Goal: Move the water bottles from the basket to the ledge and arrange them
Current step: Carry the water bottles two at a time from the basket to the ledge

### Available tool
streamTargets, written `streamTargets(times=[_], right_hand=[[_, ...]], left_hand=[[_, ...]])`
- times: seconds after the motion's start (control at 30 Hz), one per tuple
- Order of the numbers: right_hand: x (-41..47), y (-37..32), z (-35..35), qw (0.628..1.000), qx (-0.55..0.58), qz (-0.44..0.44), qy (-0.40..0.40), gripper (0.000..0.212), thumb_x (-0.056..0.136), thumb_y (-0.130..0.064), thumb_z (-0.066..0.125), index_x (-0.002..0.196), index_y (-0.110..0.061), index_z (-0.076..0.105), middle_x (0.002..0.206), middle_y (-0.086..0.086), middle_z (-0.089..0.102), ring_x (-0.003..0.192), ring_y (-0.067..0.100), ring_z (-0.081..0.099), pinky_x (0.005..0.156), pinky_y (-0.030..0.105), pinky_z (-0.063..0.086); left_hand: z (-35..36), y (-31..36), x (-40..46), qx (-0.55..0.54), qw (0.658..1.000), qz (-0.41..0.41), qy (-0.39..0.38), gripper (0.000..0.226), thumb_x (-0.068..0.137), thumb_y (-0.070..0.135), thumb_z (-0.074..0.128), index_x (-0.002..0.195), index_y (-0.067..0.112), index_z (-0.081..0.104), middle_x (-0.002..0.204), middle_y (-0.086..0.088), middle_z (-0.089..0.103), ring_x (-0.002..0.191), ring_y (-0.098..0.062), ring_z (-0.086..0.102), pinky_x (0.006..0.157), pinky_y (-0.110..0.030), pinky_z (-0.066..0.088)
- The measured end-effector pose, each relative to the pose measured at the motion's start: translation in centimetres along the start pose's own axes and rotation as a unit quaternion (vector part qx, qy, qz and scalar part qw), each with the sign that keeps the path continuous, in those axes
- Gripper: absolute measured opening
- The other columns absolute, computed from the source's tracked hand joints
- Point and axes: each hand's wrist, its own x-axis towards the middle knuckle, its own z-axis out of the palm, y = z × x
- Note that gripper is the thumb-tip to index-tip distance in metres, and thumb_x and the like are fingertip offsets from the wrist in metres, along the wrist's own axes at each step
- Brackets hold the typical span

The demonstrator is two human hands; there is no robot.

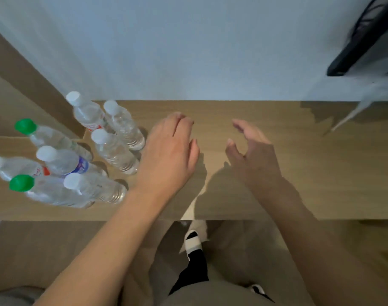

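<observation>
Bare ledge lies open betw. and right of the hands. Left of the left hand, upright water bottles crowd the ledge, blocking passage. Beyond both hands, the wall closes off reach.

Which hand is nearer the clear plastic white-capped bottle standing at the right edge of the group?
Left. The left hand hovers just beside the clear plastic white-capped bottle; the right hand is farther right, beyond it.

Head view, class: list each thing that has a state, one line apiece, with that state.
Water bottles: eight, capped, upright on the ledge, clustered at left.
Green-capped bottles: two among them, upright.
Left hand: open, empty, beside the bottles.
Right hand: open, empty, fingers loosely curled.
Ledge: bare at right.
</observation>
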Motion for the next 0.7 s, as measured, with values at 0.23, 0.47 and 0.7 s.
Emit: streamTargets(times=[0.23,0.47,0.7], right_hand=[[-10.4,8.2,-13.2,0.984,-0.049,0.148,0.081,0.048,0.096,-0.024,0.055,0.143,-0.022,0.046,0.143,-0.001,0.051,0.129,0.012,0.048,0.106,0.024,0.037],[-25.2,17.0,-25.2,0.942,-0.014,0.248,0.226,0.045,0.095,-0.021,0.058,0.140,-0.020,0.050,0.133,0.000,0.056,0.121,0.012,0.052,0.097,0.023,0.043],[-41.1,23.8,-35.8,0.862,-0.082,0.358,0.350,0.048,0.094,-0.016,0.060,0.141,-0.016,0.049,0.137,0.000,0.055,0.127,0.009,0.048,0.104,0.013,0.029]], left_hand=[[4.0,16.4,0.6,-0.030,0.989,0.134,-0.054,0.034,0.093,0.020,0.057,0.124,0.006,0.058,0.126,-0.015,0.059,0.114,-0.030,0.057,0.100,-0.043,0.045],[8.8,35.2,-3.7,-0.063,0.951,0.288,-0.097,0.032,0.094,0.022,0.052,0.124,0.010,0.058,0.126,-0.010,0.057,0.110,-0.028,0.056,0.096,-0.041,0.048],[12.9,55.0,-10.9,-0.112,0.880,0.442,-0.136,0.032,0.094,0.024,0.053,0.123,0.011,0.057,0.125,-0.010,0.056,0.109,-0.028,0.056,0.093,-0.043,0.048]])
